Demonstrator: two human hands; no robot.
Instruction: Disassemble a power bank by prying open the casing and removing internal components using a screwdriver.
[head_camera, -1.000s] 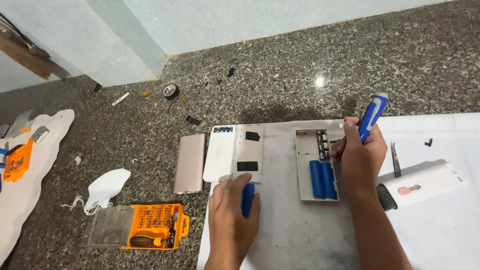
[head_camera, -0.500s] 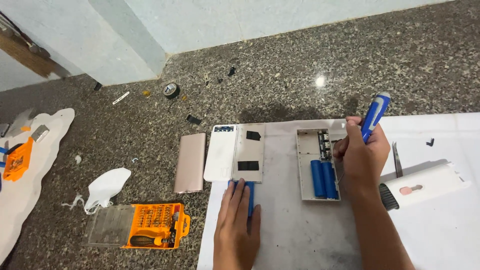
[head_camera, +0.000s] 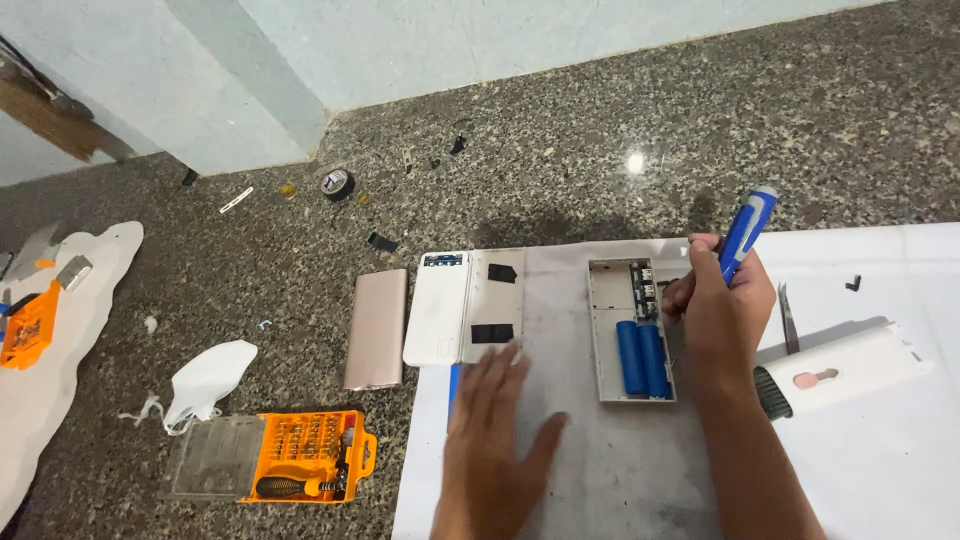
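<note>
Risk: with my left hand (head_camera: 495, 440) lying flat and open on the white mat (head_camera: 560, 300), nothing steadies the open power bank case (head_camera: 628, 330), so it may skid if I press hard and the tip could slip onto the two blue cells (head_camera: 642, 357). My right hand (head_camera: 718, 312) is closed around the blue screwdriver (head_camera: 745, 233), tip down at the case's right edge near the circuit board (head_camera: 640, 281).

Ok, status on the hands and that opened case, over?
Right hand grips blue screwdriver, tip at open white case. Left hand flat on the grey mat, holding nothing. Two blue cells seated in the case. Nothing blocking.
</note>
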